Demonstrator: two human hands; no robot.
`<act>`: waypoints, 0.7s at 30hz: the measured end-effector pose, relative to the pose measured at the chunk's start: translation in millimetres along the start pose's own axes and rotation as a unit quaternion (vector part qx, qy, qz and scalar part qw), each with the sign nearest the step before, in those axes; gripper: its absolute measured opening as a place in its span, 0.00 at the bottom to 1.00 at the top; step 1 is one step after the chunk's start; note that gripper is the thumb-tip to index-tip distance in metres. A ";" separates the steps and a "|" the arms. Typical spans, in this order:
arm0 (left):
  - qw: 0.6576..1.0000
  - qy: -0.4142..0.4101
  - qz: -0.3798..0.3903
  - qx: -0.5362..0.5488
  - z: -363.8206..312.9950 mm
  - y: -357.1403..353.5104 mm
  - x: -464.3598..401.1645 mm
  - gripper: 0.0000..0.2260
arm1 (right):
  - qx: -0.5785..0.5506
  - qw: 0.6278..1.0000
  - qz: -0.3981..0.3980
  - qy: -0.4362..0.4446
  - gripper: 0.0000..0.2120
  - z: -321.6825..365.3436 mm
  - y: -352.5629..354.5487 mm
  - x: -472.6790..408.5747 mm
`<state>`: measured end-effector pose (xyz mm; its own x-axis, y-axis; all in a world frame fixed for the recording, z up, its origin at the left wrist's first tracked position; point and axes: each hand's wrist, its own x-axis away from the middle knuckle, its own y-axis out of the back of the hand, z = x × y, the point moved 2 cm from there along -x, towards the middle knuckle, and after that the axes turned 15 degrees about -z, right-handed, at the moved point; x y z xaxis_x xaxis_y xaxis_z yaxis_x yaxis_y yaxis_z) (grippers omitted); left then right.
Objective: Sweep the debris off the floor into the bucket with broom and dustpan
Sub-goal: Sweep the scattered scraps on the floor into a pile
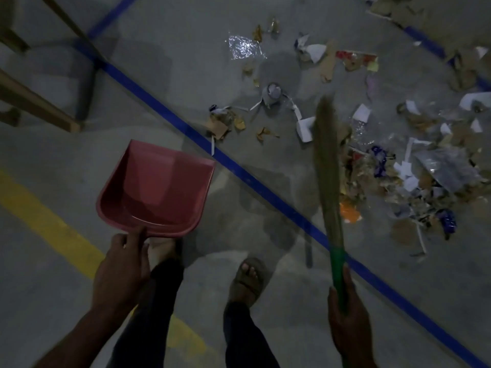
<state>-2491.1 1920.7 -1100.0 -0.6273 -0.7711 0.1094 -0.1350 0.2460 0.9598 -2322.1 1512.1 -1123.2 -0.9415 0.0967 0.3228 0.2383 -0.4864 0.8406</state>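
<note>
— Two piles of debris, basically: the thick heap (414,179) on the right past the blue line (255,179), and a thinner scatter (255,120) further out w/ foil, paper scraps, cardboard bits. None of it's collected yet, by the look.

— And the broom?

— Broom (328,166) is in the right hand (345,322), fingers wrapped round the green handle low down. Bristle end angles fwd and sits right at the near edge of the thick heap. Can't tell if the tips touch the floor (265,301). Held that way, I'd guess, to pull the mess toward the person.

— Dustpan?

— Red dustpan (156,187), left hand (122,264) gripping its back rim, thumb on top. It's tipped mouth-forward and looks carried off the floor, empty inside. Well apart from the heap, on the near side of the blue line. Prob kept clear so the broom has room to gather first.

— Bucket?

— Not in view, so can't say where it is.

— Anything else?

— Person's feet in sandals (248,277) btwn the two hands, dark trousers. Yellow stripe (45,216) on the floor at left, wooden frame legs (39,104) upper left. Dim light, so small bits are hard to name.
</note>
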 end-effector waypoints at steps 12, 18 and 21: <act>0.999 0.027 0.021 0.003 90.1 12.7 -76.1 0.14 | 0.171 0.918 0.256 0.251 0.27 202.7 -231.2 26.2; 0.999 -0.014 0.050 -0.005 123.0 5.7 -130.5 0.18 | 0.113 0.975 0.185 0.053 0.26 236.5 -282.6 -31.7; 0.996 -0.045 0.071 0.004 116.9 2.2 -157.0 0.18 | 0.053 0.989 0.095 -0.098 0.21 214.3 -264.5 -75.2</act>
<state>-2482.6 2110.9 -1145.3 -0.7061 -0.6729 0.2205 -0.0456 0.3539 0.9342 -2263.3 1819.5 -1276.7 -0.8159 0.1832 0.5485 0.4396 -0.4197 0.7941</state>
